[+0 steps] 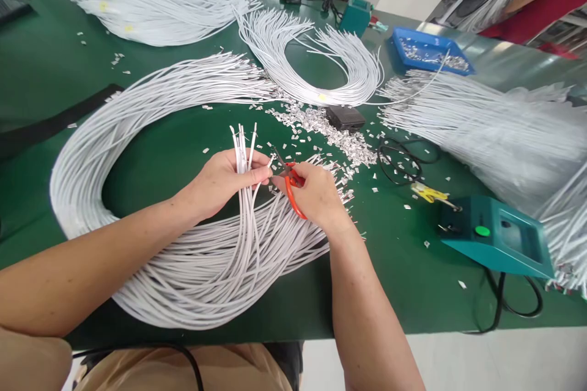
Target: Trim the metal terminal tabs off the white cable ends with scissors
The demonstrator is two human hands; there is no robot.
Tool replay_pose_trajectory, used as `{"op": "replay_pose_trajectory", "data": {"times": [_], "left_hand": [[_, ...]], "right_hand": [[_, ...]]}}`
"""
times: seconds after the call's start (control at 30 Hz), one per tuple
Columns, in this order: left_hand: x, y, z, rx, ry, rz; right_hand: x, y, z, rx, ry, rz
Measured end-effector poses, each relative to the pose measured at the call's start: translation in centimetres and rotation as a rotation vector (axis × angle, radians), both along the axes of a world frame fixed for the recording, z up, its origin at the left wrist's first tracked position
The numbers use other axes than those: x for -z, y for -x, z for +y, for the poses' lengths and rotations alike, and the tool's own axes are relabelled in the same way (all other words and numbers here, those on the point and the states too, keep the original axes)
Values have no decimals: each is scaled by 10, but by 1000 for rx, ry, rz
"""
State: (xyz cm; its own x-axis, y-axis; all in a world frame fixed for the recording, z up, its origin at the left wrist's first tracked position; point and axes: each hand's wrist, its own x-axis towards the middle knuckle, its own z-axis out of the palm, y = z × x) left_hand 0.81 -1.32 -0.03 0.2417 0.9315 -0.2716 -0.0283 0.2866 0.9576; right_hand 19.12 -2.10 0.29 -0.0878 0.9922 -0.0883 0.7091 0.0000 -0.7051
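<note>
My left hand [219, 180] is closed round several white cables [247, 214] that stand up out of a large curved bundle. Between its thumb and fingers one cable end [270, 162] points toward the scissors. Orange-handled scissors [293, 195] sit in my right hand [320, 192], their dark blades raised close to that cable end. Whether the blades touch the cable I cannot tell. The big bundle of white cables [192, 293] curves across the table under both hands, its near ends partly hidden behind my right hand.
Small clear scraps [316, 125] litter the green table [389, 281] around a black block [345, 117]. A teal device [499, 235] with a yellow clip [430, 192] stands right. Further cable bundles [151, 0], a blue tray [431, 52] and another teal box [356, 15] lie beyond. Two people are in the background.
</note>
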Motion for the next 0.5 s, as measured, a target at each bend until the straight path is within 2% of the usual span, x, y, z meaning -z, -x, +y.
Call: {"op": "replay_pose_trajectory", "data": {"times": [0.3,0.5], "left_hand": [[-5,-2,-1,-12,-72,139],[-4,-1,-1,1,-100,183]], "right_hand": [[-2,4,-3,-92,-70,-238],[3,5,-2,-105,-106,-330]]}}
